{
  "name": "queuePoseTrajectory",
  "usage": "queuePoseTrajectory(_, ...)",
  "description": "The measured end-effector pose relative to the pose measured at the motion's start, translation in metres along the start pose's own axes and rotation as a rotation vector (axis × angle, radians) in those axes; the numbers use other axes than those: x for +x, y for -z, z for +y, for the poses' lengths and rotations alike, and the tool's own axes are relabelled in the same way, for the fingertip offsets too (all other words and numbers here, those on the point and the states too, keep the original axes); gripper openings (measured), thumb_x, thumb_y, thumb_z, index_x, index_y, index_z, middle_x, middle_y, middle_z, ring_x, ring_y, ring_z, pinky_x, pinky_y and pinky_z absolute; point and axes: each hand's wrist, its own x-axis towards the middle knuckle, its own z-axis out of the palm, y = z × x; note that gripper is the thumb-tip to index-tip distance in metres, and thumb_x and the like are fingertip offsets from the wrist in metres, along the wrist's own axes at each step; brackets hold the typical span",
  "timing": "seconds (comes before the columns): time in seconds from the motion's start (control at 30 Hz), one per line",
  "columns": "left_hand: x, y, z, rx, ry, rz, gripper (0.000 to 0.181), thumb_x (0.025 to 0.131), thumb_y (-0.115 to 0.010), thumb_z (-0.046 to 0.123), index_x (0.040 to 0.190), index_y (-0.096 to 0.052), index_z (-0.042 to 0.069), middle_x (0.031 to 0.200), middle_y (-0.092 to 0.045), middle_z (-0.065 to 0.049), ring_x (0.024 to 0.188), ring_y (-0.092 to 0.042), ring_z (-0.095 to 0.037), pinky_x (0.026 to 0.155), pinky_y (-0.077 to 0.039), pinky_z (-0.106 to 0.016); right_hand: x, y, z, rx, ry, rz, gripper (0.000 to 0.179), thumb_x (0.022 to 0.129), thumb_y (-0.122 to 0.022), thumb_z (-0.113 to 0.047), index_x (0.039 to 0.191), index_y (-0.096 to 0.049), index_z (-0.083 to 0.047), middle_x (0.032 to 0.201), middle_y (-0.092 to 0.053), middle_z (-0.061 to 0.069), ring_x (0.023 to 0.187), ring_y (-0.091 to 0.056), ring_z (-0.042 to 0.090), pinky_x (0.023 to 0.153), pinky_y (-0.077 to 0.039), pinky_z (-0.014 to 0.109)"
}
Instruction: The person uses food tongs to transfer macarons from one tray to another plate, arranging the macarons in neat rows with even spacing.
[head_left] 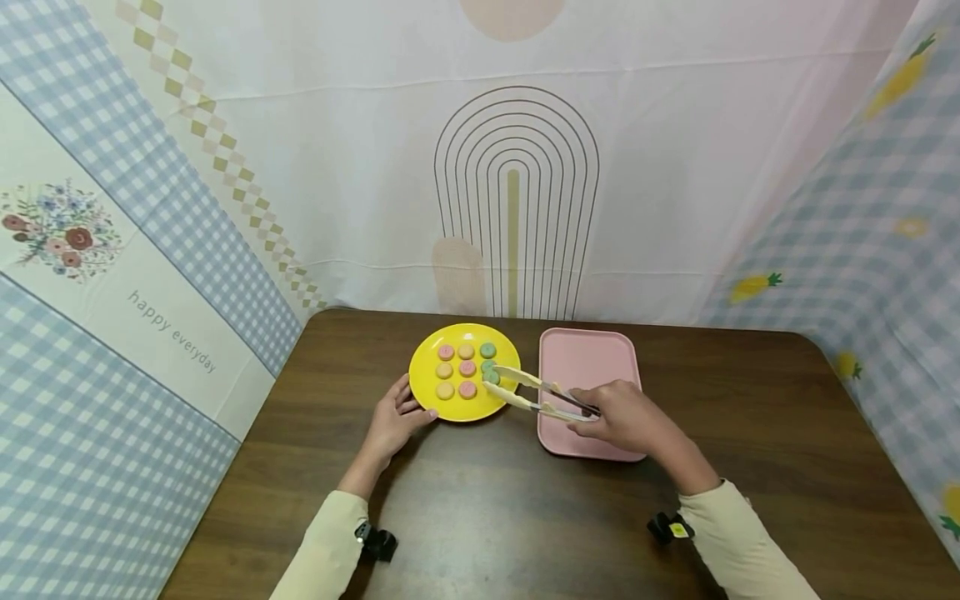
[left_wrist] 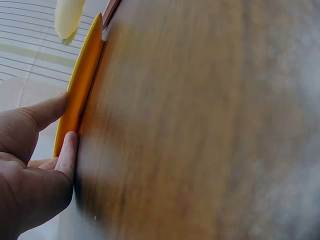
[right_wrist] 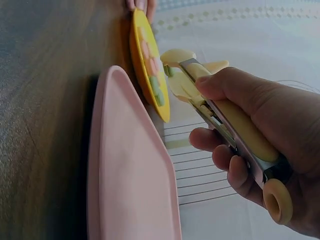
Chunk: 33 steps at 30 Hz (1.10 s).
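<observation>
A yellow plate (head_left: pixel 495 406) holds several small round macarons in rows: pink (head_left: pixel 446 352), pale orange (head_left: pixel 445 371) and green (head_left: pixel 488 350). My left hand (head_left: pixel 393 422) grips the plate's near left rim, thumb on the edge and fingers low against its side (left_wrist: pixel 86 85). My right hand (head_left: pixel 624 414) holds cream-tipped metal tongs (head_left: pixel 551 390), fingers curled round the handles (right_wrist: pixel 245 132). Between the tong tips is a green macaron (right_wrist: pixel 168 71), raised above the plate. Below the right hand lies a pink rectangular tray (head_left: pixel 585 358) with nothing on it.
The plate and tray lie side by side on a dark wooden table (head_left: pixel 480 508), the tray to the right. Behind the table hangs a pale patterned cloth (head_left: pixel 360 192). Checked cloths (head_left: pixel 97 400) hang at the left and right sides.
</observation>
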Motion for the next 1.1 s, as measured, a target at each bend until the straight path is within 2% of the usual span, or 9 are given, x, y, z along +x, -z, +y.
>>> queuePoseTrajectory(0.13,-0.010,-0.001,0.017,0.005,0.008,-0.006,0.090,0.092,-0.073,0.000,0.162,-0.017,-0.001,0.162,-0.034,-0.023,0.134,-0.052,-0.040,0.099,-0.055,-0.041,0.003,-0.001,-0.002,0.005,0.014,-0.021,0.034,0.086,-0.082,-0.027,0.114,-0.076,-0.008,0.071,-0.063,-0.012,0.059,-0.042,0.003,0.054,-0.039,0.022)
queuePoseTrajectory(0.27,-0.017,-0.002,0.026,0.007,-0.013,-0.011,0.087,0.093,-0.072,0.000,0.161,-0.018,-0.003,0.160,-0.034,-0.026,0.132,-0.053,-0.042,0.096,-0.056,-0.037,0.006,-0.002,-0.002,0.011,0.025,-0.038,0.027,0.087,-0.081,-0.025,0.108,-0.076,-0.009,0.068,-0.059,-0.013,0.058,-0.040,0.003,0.053,-0.037,0.021)
queuePoseTrajectory(0.5,-0.016,-0.001,0.027,-0.012,-0.002,-0.013,0.090,0.092,-0.074,0.000,0.162,-0.018,-0.001,0.161,-0.035,-0.023,0.134,-0.052,-0.040,0.097,-0.055,-0.036,0.008,-0.001,-0.003,0.016,0.001,-0.078,0.031,0.086,-0.080,-0.025,0.111,-0.077,-0.007,0.066,-0.054,-0.013,0.058,-0.039,0.004,0.052,-0.035,0.021)
queuePoseTrajectory(0.73,-0.016,-0.001,0.028,-0.011,0.000,-0.017,0.090,0.092,-0.074,0.001,0.162,-0.018,-0.001,0.161,-0.035,-0.023,0.134,-0.052,-0.039,0.098,-0.055,-0.037,0.006,0.000,-0.003,0.040,-0.017,-0.084,0.031,0.086,-0.080,-0.025,0.112,-0.076,-0.008,0.065,-0.052,-0.012,0.057,-0.039,0.004,0.051,-0.034,0.021)
queuePoseTrajectory(0.97,-0.019,-0.001,0.033,-0.003,0.004,-0.014,0.089,0.092,-0.074,0.001,0.162,-0.018,-0.002,0.161,-0.035,-0.024,0.134,-0.053,-0.039,0.098,-0.055,-0.037,-0.003,0.002,-0.004,0.041,-0.049,-0.049,0.039,0.087,-0.081,-0.029,0.118,-0.076,-0.006,0.066,-0.051,-0.013,0.058,-0.039,0.004,0.051,-0.034,0.022)
queuePoseTrajectory(1.1,-0.015,-0.001,0.026,-0.001,0.011,-0.012,0.089,0.092,-0.073,0.000,0.162,-0.018,-0.001,0.161,-0.034,-0.024,0.134,-0.052,-0.040,0.098,-0.055,-0.039,-0.015,0.004,-0.004,0.038,-0.099,0.000,0.043,0.086,-0.082,-0.032,0.121,-0.075,-0.006,0.062,-0.045,-0.014,0.056,-0.036,0.003,0.050,-0.033,0.022)
